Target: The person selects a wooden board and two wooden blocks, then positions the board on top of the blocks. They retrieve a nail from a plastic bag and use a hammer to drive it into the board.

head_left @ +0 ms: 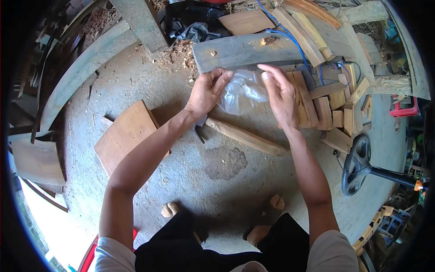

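A crumpled clear plastic bag (239,93) is held up in front of me, above the floor. My left hand (208,90) pinches its left edge between thumb and fingers. At the bag's right side is my right hand (282,97), index finger stretched out and thumb a little apart from it. The other fingers of that hand are partly hidden, and whether it touches the plastic is hard to make out. Below the bag, a long curved piece of wood (244,136) lies on the concrete floor (190,181).
Wooden boards (129,133) lie on the left. A grey plank (249,50) with wood scraps on it is ahead, beside a black plastic bag (197,22). Stacked wood blocks (335,111) and a blue cord (297,41) are at right, near a black wheel-shaped part (356,165).
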`<state>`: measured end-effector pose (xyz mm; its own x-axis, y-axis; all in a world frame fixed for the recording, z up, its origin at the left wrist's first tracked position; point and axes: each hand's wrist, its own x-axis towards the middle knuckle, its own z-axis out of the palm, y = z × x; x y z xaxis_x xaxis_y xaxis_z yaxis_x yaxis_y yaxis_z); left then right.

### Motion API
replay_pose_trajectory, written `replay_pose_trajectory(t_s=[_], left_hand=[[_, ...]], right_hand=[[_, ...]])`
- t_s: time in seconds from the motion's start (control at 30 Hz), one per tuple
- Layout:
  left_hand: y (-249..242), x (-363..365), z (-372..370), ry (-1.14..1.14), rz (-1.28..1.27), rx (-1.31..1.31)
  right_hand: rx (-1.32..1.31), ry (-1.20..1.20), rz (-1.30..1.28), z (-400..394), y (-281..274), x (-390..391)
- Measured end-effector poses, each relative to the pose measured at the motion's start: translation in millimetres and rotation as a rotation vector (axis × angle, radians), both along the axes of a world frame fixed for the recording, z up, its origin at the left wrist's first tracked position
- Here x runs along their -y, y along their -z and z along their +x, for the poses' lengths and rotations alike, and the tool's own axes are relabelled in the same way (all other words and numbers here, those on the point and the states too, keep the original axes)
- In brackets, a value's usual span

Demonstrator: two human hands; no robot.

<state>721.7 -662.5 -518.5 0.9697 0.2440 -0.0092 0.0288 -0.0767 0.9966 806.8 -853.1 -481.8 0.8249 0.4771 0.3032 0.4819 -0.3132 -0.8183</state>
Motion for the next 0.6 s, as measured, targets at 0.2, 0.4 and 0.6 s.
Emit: replay_pose_trajectory(t_s=[0.2,0.4,0.6], left_hand=[[-28.3,1.5,-16.2,0.052,-0.191,0.023],[-33.1,-13.7,-50.6,0.144,-0.134,0.059],[-27.2,-17.3,-70.4,0.022,-0.345,-0.089]], right_hand=[[0.179,-0.163,-0.203,-18.3,-12.5,-11.3],[0.002,-0.018,-0.154,-23.6,-26.8,6.1],[-0.294,0.134,0.108,-16.3,-3.9,22.6]])
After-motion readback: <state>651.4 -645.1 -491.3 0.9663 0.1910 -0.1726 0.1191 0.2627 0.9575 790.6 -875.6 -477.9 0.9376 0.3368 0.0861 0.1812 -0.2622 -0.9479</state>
